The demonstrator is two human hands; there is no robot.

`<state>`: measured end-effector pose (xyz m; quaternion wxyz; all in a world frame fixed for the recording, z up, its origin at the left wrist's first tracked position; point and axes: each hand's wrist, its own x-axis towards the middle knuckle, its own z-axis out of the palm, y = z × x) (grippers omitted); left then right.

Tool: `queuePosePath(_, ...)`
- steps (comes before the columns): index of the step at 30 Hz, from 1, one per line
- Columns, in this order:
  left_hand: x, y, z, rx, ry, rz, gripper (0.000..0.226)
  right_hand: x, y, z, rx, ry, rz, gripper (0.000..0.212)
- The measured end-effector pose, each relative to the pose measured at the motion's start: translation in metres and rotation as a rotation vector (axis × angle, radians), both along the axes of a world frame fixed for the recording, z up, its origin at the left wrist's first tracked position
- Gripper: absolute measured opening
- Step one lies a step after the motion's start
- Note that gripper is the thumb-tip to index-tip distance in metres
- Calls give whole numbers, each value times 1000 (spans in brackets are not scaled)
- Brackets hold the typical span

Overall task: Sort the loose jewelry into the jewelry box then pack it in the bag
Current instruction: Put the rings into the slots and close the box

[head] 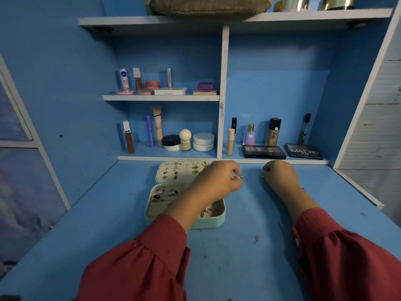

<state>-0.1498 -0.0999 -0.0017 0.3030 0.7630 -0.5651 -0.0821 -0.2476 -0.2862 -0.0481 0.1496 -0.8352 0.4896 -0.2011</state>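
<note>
1. Red sleeves (152, 263) are filling the bottom of the view, one on each forearm; both arms are reaching forward over the blue desk (249, 268).
2. Across the box's near right corner the left hand (214, 181) is hovering, its fingers curled and pinching a small earring (240, 177) at the fingertips, just past the box's right edge.
3. Off to the right the right hand (280, 174) is sitting knuckles-up over the desk, fingers curled; something small and shiny (263, 173) is showing at its fingertips — too small to name.
4. Between the arms and the shelving the mint jewelry box (208, 223) is lying open on the desk; its lid panel (169, 171) is carrying rows of stud earrings, and its lower tray is holding several rings (159, 193) on the left and a metal piece (208, 212) in the right compartment.
5. Behind it, cosmetics are standing on the shelves — two dark eyeshadow palettes (263, 152) are lying on the lower right ledge; a woven bag (208, 6) is resting on the top shelf.
</note>
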Motion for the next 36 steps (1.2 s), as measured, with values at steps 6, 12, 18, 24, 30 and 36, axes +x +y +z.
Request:
queuePosePath(6, 58, 40, 9, -59, 310, 43, 16, 12, 25, 10, 13, -143, 25, 16)
queuePosePath(12, 93, 84, 10, -7, 382, 84, 16, 39, 79, 23, 74, -415, 238, 9)
queuePosePath(18, 109, 114, 11, 47, 403, 40, 16, 52, 141, 32, 303, -549, 444, 11)
queuePosePath(24, 113, 129, 15, 133, 415, 13, 17, 55, 179, 31, 384, -443, 594, 4)
queuePosePath(30, 114, 131, 17, 219, 377, -4, 16, 57, 185, 25, 378, -341, 645, 5)
queuePosePath(36, 114, 130, 16, 255, 349, -13, 15, 58, 184, 20, 363, -315, 672, 10)
